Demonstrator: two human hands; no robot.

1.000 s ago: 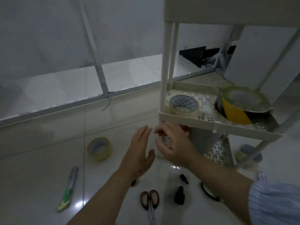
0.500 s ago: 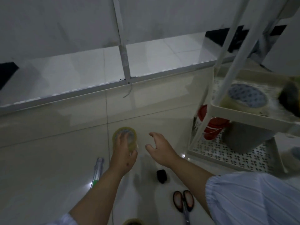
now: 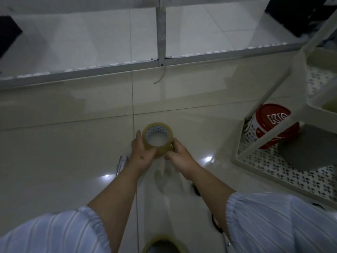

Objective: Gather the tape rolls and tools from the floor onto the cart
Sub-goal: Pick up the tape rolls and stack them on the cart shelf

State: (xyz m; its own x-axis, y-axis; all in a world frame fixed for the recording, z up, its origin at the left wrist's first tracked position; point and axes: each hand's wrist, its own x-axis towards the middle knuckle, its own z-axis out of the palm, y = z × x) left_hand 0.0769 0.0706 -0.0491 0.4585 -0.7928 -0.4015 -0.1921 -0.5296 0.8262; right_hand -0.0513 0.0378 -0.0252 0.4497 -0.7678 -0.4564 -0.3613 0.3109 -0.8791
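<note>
Both hands, left hand point(image 3: 141, 157) and right hand point(image 3: 179, 157), have closed round the clear tape roll point(image 3: 158, 137), gripping it well left of the cart point(image 3: 264, 159), probably to steady the carry.

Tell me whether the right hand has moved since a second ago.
Yes. The right hand left the cart edge and went left, down to the clear tape roll on the floor.

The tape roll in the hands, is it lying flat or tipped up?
Tipped up: the tape roll shows its open core to the camera, gripped between the left hand and right hand.
</note>
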